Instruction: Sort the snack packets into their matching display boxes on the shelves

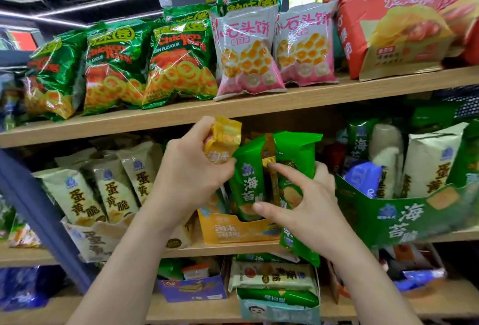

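My left hand grips a small yellow packet in front of the middle shelf. My right hand holds a green seaweed packet, with thumb and forefinger pinching a thin yellow packet wedged between green packets. A second green packet stands in the yellow display box below both hands. To the right sits a green display box holding green and cream packets. At left, a cream display box holds cream egg-yolk packets.
The top shelf carries green chicken-ring bags, pink and white bags and a red bag. The bottom shelf holds a purple box and a pale box with mixed packets. A grey upright crosses at left.
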